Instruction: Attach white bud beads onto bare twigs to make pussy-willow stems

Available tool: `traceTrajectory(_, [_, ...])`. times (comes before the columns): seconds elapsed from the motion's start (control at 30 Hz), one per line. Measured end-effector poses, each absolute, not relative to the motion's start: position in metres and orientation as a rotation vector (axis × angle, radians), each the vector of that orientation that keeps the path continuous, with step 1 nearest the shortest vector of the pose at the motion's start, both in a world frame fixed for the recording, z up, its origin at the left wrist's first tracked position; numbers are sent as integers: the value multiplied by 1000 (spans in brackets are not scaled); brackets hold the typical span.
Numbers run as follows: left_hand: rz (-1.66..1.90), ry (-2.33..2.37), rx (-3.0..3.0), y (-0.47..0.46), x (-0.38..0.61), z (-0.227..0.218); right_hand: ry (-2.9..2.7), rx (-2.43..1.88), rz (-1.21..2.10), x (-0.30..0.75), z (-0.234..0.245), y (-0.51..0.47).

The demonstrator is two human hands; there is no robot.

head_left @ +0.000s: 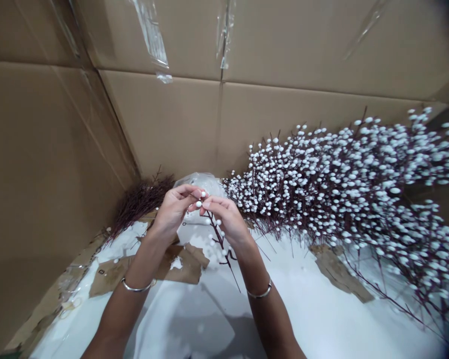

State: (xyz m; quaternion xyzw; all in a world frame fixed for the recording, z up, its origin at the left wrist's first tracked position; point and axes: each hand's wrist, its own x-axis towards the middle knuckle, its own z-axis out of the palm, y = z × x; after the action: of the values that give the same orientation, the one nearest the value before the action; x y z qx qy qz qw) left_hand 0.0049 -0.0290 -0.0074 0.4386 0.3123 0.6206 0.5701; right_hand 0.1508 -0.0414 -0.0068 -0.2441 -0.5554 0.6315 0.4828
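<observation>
A dark-stemmed artificial berry branch (220,237) with white berries hangs down and to the right between my hands, over the white surface. My left hand (175,207) is closed in a pinch at the branch's upper tip, where two white berries (199,204) show by the fingertips. Close beside it, my right hand (226,217) pinches the same tip with thumb and forefinger, and the fingertips of both hands nearly meet. The exact spot each finger grips is partly hidden.
To the right lies a large pile of white-berry branches (344,184). Bare dark stems (144,202) are heaped at the left, and a clear plastic bag (202,182) sits behind my hands. Torn brown cardboard (183,264) lies on the white surface (303,309); cardboard walls (164,119) rise behind.
</observation>
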Motion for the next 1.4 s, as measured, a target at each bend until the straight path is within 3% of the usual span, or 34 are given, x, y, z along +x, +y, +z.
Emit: traceTrajectory(1.4, [1267,609,1075,-38,0,4,-1456,-520,1576,159,-1,-50])
